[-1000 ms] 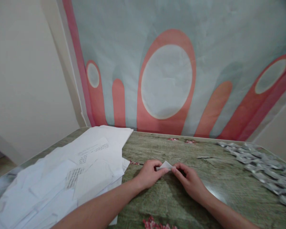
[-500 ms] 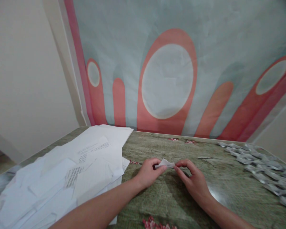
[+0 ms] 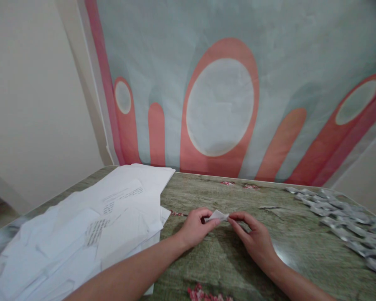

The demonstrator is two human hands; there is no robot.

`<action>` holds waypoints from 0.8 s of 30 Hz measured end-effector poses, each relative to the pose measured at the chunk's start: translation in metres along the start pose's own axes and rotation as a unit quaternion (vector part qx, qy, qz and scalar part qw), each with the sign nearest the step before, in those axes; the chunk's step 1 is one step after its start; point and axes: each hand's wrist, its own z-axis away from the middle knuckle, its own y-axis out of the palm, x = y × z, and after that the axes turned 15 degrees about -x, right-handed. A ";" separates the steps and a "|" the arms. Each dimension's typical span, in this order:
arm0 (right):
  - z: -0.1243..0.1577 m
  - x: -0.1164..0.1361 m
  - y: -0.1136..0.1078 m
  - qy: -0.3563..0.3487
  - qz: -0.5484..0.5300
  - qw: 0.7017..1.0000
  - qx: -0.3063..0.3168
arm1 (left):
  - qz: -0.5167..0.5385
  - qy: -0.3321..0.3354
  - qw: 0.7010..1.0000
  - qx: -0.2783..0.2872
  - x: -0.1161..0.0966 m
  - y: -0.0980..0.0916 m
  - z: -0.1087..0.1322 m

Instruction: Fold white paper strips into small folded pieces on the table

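Observation:
A small folded white paper piece [image 3: 217, 215] is held just above the green marbled table [image 3: 225, 259], between both hands. My left hand [image 3: 196, 228] pinches its left end with curled fingers. My right hand [image 3: 253, 238] pinches the right end between thumb and forefinger. Both forearms reach in from the bottom edge.
A loose pile of white printed sheets [image 3: 90, 234] covers the table's left part. Several small folded paper pieces [image 3: 341, 217] lie in rows at the right. A lone paper strip [image 3: 268, 207] lies behind my right hand. A painted wall [image 3: 219, 104] backs the table.
My right hand's fingers have shifted a little along the paper's right end and arched up; the paper piece and left hand stay almost in place.

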 end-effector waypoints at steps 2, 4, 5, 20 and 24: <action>0.000 0.001 0.000 -0.002 -0.004 1.000 -0.001 | 0.002 0.003 1.000 -0.004 -0.001 0.000 0.000; 0.000 0.002 0.000 -0.005 -0.006 1.000 -0.002 | 0.007 0.010 1.000 -0.005 -0.002 0.000 0.001; -0.001 0.003 0.000 -0.007 -0.006 1.000 -0.003 | 0.010 0.014 1.000 -0.005 -0.002 0.000 0.001; -0.001 0.002 0.000 -0.045 0.000 0.999 -0.003 | -0.024 0.065 0.998 -0.008 -0.003 0.000 0.003; -0.001 0.002 0.000 -0.054 -0.002 0.999 -0.001 | -0.020 0.074 0.997 -0.012 -0.004 0.000 0.004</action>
